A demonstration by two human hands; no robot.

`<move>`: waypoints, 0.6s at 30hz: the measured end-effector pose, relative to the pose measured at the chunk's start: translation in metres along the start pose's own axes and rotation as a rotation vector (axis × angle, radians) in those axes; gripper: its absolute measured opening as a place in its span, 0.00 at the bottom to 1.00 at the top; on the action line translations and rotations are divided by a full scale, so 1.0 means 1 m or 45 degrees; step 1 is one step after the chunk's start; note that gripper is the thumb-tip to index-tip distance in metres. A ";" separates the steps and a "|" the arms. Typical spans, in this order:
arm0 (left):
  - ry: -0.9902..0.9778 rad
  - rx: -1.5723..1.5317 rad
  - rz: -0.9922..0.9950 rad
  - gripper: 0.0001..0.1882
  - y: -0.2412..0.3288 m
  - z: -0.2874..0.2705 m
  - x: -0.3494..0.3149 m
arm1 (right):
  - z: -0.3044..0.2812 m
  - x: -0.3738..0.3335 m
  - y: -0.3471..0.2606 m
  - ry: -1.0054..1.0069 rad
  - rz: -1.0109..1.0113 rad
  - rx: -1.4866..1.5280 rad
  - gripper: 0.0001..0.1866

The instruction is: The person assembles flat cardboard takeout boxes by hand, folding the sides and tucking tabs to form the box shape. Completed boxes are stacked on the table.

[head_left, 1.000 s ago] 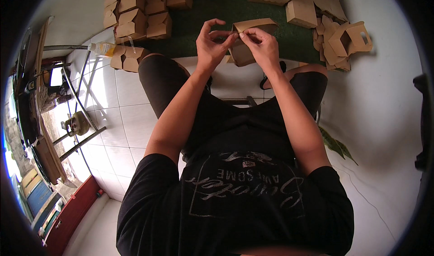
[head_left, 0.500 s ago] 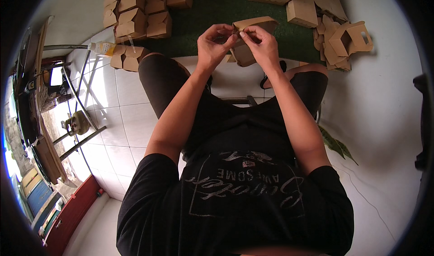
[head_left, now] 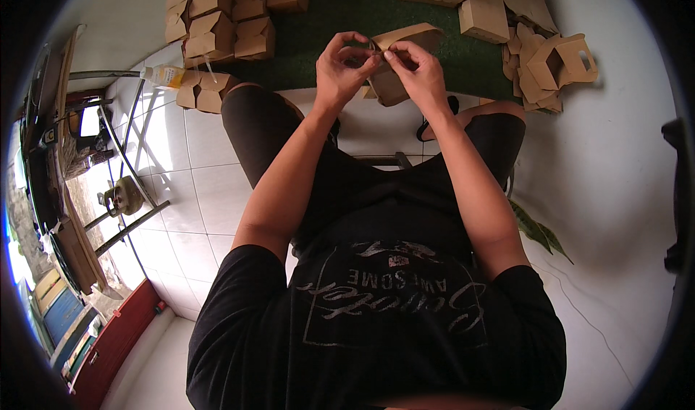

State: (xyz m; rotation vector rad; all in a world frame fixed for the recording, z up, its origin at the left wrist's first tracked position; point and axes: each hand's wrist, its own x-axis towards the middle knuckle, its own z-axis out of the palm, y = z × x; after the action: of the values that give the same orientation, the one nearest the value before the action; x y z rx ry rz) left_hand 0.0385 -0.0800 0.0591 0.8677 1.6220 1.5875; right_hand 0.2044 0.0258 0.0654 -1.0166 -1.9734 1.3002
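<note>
Between my hands is a brown cardboard box (head_left: 391, 89), partly folded, with a flap rising on its far side. It sits at the near edge of a green-covered surface (head_left: 329, 15). My left hand (head_left: 342, 70) is closed in a pinch at the box's upper left edge, thumb and forefinger drawn together. My right hand (head_left: 421, 75) pinches the same edge just beside it, fingertips almost touching those of the left. The fingers cover the exact spot being gripped.
Folded brown boxes (head_left: 213, 37) stand in rows at the far left. A larger box (head_left: 483, 15) and a heap of cardboard pieces (head_left: 534, 59) lie at the right. Left of my knee are a bottle of yellow liquid (head_left: 166, 77) and small boxes (head_left: 210, 95).
The left fingers have shifted slightly at the box edge, the forefinger lifting a little. The box and my right hand stay nearly in place.
</note>
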 end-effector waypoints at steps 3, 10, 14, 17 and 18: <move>0.003 0.055 0.000 0.25 0.003 -0.001 -0.001 | 0.001 0.001 0.003 -0.007 0.006 -0.005 0.13; 0.022 0.056 0.033 0.20 0.000 -0.001 0.000 | 0.002 0.002 0.003 -0.004 -0.001 -0.002 0.12; 0.016 -0.048 0.025 0.17 -0.007 -0.001 0.001 | 0.003 0.002 -0.001 0.004 -0.007 0.008 0.12; 0.028 -0.068 0.037 0.16 -0.010 -0.001 0.001 | 0.004 0.002 -0.002 0.006 0.000 0.020 0.12; 0.032 -0.080 0.043 0.16 -0.010 0.000 0.001 | 0.004 0.002 -0.002 0.005 0.006 0.020 0.12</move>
State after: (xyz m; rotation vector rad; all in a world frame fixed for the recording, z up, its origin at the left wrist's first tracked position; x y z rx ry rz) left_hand 0.0378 -0.0795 0.0495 0.8502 1.5737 1.6696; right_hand 0.1997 0.0246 0.0654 -1.0158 -1.9561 1.3133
